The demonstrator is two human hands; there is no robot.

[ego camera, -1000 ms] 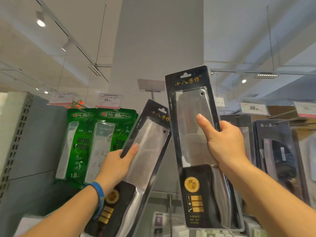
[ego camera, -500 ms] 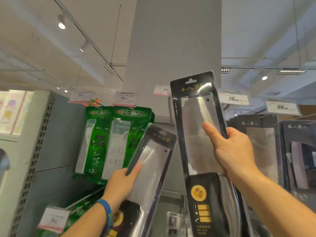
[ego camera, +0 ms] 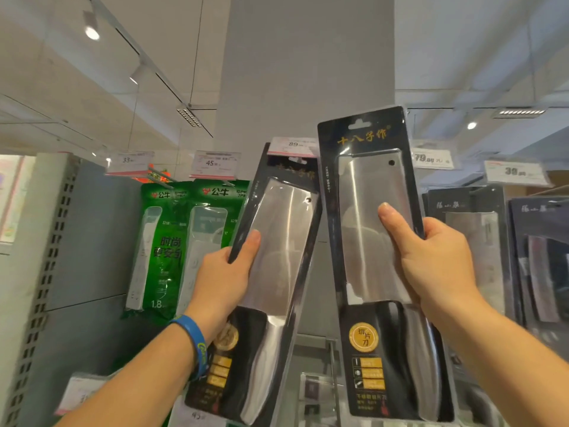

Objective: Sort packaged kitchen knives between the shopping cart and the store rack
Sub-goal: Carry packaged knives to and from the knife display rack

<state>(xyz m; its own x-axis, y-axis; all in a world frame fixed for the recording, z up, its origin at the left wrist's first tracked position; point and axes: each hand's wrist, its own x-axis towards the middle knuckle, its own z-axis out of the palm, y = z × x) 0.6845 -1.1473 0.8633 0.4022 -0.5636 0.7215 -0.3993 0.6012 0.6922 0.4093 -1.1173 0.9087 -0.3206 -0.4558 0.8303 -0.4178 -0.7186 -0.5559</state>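
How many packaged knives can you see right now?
4: the tilted knife in the left hand, the upright knife in the right hand, two hanging knives at far right. Others may be hidden.

Bright ceiling spotlights, glare on blister packs, soft wide-angle edges

— What can we read on the right knife package?
— "十八子作" in gold at its top, and "切片刀" on its round gold sticker
— And overhead?
— We make out a 33 tag, a 45 tag, an 89 tag, a 79.00 tag and a 39 tag; the green packs say "公牛", one also "1.8"
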